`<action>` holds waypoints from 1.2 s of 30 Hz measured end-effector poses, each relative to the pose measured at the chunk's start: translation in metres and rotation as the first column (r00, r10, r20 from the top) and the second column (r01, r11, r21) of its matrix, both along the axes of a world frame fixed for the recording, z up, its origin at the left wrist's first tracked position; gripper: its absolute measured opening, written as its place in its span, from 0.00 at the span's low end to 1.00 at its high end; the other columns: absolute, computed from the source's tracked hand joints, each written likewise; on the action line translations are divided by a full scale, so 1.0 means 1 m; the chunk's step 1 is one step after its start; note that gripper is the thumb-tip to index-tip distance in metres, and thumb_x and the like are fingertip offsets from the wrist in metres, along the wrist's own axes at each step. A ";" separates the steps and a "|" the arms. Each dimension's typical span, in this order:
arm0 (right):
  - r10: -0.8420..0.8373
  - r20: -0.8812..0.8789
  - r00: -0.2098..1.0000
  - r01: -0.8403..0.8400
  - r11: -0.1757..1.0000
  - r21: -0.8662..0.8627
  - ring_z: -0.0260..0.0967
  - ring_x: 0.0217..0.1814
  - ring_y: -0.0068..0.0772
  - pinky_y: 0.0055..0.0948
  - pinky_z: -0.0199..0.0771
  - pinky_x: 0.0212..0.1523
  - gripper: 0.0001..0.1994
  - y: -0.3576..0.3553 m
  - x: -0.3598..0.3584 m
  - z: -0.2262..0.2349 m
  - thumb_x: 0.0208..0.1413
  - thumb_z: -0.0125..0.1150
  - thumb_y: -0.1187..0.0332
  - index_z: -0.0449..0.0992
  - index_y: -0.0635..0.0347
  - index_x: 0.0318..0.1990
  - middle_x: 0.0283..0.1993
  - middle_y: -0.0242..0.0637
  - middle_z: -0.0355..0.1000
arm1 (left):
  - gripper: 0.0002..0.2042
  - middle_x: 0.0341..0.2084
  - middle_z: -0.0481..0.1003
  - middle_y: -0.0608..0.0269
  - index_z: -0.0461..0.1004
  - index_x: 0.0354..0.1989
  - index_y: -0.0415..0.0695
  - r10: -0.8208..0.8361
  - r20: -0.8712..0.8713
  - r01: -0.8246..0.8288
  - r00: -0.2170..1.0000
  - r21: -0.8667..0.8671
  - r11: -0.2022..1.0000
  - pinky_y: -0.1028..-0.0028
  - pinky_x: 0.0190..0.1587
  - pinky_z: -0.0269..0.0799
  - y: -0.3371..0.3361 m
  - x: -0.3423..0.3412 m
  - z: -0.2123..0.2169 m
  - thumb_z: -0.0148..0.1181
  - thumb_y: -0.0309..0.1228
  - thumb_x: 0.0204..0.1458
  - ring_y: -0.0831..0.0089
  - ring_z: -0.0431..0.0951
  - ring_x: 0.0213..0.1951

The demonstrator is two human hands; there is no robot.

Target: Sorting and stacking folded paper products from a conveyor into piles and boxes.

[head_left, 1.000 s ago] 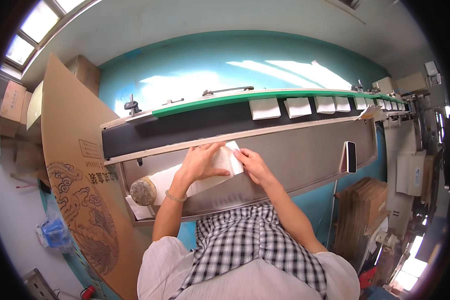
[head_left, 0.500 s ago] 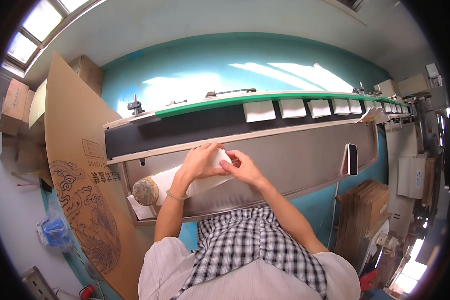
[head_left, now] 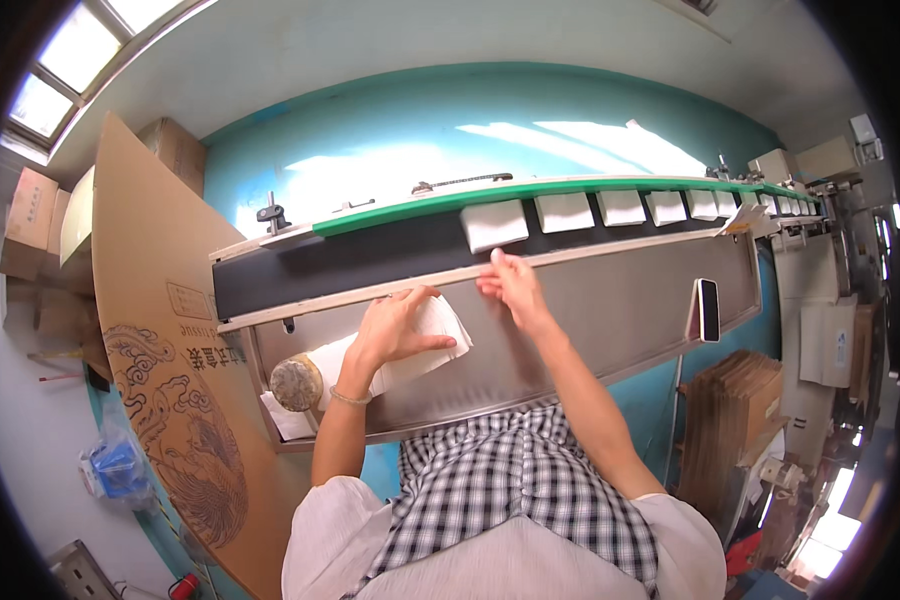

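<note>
A long row of folded white tissues [head_left: 452, 322] lies in the shallow metal tray [head_left: 590, 305] in front of me. My left hand [head_left: 400, 328] grips the row near its right end, thumb on the near side and fingers over the far side. Against the row's left end rests a round, mottled block [head_left: 296, 383]. My right hand [head_left: 515, 287] is above the tray's far edge with loosely bent fingers and nothing visible in them. Just beyond its fingertips, a white tissue stack [head_left: 495, 227] lies on the dark conveyor belt [head_left: 370, 255], and several similar stacks line up to the right.
A green rail [head_left: 400, 210] runs along the belt's far side. A large cardboard sheet [head_left: 160, 300] leans at the left. A phone [head_left: 708, 310] stands at the tray's right end. Flattened cartons [head_left: 725, 420] are stacked at the lower right.
My right hand has left the tissue row and moved up and right to the belt's edge. My left hand stays on the row. The stacks on the belt sit at shifted positions.
</note>
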State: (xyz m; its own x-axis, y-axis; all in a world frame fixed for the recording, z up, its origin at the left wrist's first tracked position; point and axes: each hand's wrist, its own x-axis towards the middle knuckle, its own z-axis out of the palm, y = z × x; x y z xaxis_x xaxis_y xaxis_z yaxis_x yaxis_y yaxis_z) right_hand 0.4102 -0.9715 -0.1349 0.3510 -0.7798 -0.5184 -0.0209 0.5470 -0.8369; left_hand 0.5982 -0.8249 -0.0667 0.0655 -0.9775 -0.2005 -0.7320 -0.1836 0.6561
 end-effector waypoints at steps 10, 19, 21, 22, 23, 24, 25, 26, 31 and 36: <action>0.366 0.047 0.929 -0.369 0.924 0.103 0.72 0.39 0.23 0.23 0.73 0.41 0.20 0.062 -0.001 0.006 0.63 0.62 0.57 0.77 0.67 0.51 0.39 0.34 0.76 | 0.43 0.51 0.77 0.51 0.70 0.59 0.51 0.012 0.088 -0.006 0.996 -0.063 0.998 0.58 0.57 0.68 0.017 0.003 0.007 0.74 0.60 0.33 0.53 0.77 0.53; 0.015 0.168 0.986 -0.021 0.999 0.036 0.75 0.35 0.23 0.23 0.75 0.33 0.13 0.001 0.001 -0.011 0.66 0.57 0.61 0.73 0.63 0.48 0.38 0.36 0.77 | 0.40 0.49 0.78 0.52 0.72 0.55 0.51 0.029 0.012 -0.028 1.000 -0.007 1.000 0.59 0.51 0.72 0.014 0.007 0.006 0.74 0.60 0.33 0.53 0.78 0.50; 0.034 0.087 0.996 -0.034 0.999 0.002 0.75 0.36 0.23 0.25 0.76 0.35 0.15 0.017 0.012 -0.008 0.66 0.56 0.56 0.72 0.61 0.45 0.38 0.35 0.77 | 0.39 0.49 0.78 0.54 0.72 0.54 0.51 0.047 0.005 -0.047 0.999 -0.033 0.998 0.58 0.52 0.71 0.019 0.011 -0.005 0.73 0.61 0.34 0.54 0.78 0.50; 0.185 -0.057 0.981 -0.186 0.983 -0.005 0.74 0.35 0.23 0.25 0.76 0.36 0.17 0.035 0.017 0.000 0.66 0.57 0.55 0.72 0.61 0.47 0.37 0.34 0.76 | 0.39 0.49 0.78 0.55 0.73 0.54 0.51 0.062 -0.009 -0.062 0.998 -0.054 0.997 0.57 0.53 0.70 0.022 0.012 -0.012 0.72 0.62 0.34 0.55 0.78 0.50; 0.267 -0.065 0.962 -0.275 0.931 -0.240 0.73 0.34 0.23 0.24 0.75 0.35 0.18 0.058 0.018 -0.002 0.65 0.58 0.55 0.72 0.62 0.48 0.37 0.33 0.76 | 0.39 0.47 0.78 0.55 0.73 0.53 0.51 0.062 -0.008 -0.062 0.998 -0.058 0.996 0.57 0.52 0.72 0.019 0.011 -0.011 0.73 0.61 0.34 0.54 0.78 0.49; 0.345 -0.090 0.934 -0.347 0.819 -0.457 0.72 0.33 0.23 0.23 0.74 0.34 0.19 0.076 0.019 -0.004 0.64 0.59 0.54 0.72 0.62 0.49 0.36 0.32 0.76 | 0.39 0.47 0.78 0.55 0.73 0.53 0.51 0.065 -0.010 -0.065 0.998 -0.054 0.996 0.57 0.52 0.72 0.019 0.011 -0.010 0.73 0.61 0.34 0.54 0.78 0.49; 0.349 -0.091 0.933 -0.351 0.820 -0.453 0.72 0.33 0.23 0.23 0.74 0.34 0.19 0.080 0.019 -0.006 0.64 0.59 0.54 0.72 0.62 0.49 0.36 0.32 0.76 | 0.38 0.47 0.78 0.55 0.73 0.53 0.51 0.053 -0.027 -0.055 0.998 -0.068 0.996 0.57 0.52 0.72 0.017 0.012 -0.010 0.73 0.60 0.34 0.54 0.78 0.49; 0.350 -0.202 0.915 -0.403 0.763 -0.506 0.72 0.32 0.23 0.22 0.73 0.32 0.20 0.083 0.022 -0.009 0.64 0.60 0.54 0.71 0.63 0.50 0.35 0.33 0.76 | 0.38 0.46 0.78 0.55 0.73 0.52 0.51 0.037 -0.041 -0.041 0.998 -0.082 0.996 0.57 0.52 0.73 0.015 0.014 -0.006 0.74 0.60 0.34 0.54 0.78 0.49; 0.047 -0.216 0.975 -0.095 0.972 -0.217 0.68 0.23 0.21 0.22 0.69 0.24 0.28 0.050 0.015 -0.017 0.63 0.61 0.54 0.59 0.67 0.59 0.30 0.34 0.72 | 0.36 0.47 0.78 0.50 0.73 0.53 0.52 0.052 -0.046 -0.053 0.998 -0.015 0.998 0.58 0.53 0.72 0.015 0.012 0.004 0.74 0.57 0.35 0.50 0.77 0.50; 0.010 -0.142 0.990 -0.030 0.990 -0.139 0.67 0.22 0.18 0.19 0.64 0.20 0.28 -0.019 -0.018 -0.002 0.63 0.61 0.53 0.60 0.65 0.58 0.31 0.33 0.74 | 0.36 0.47 0.78 0.50 0.73 0.53 0.51 0.049 -0.054 -0.050 0.997 -0.031 0.998 0.59 0.53 0.72 0.016 0.012 0.001 0.74 0.57 0.36 0.51 0.77 0.50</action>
State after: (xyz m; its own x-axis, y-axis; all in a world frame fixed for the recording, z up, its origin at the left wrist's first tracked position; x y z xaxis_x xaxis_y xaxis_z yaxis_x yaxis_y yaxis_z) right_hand 0.3921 -0.9903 -0.1366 0.2984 -0.8420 -0.4494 -0.1539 0.4223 -0.8933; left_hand 0.6104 -0.8092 -0.0662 0.1040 -0.9793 -0.1734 -0.6867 -0.1968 0.6997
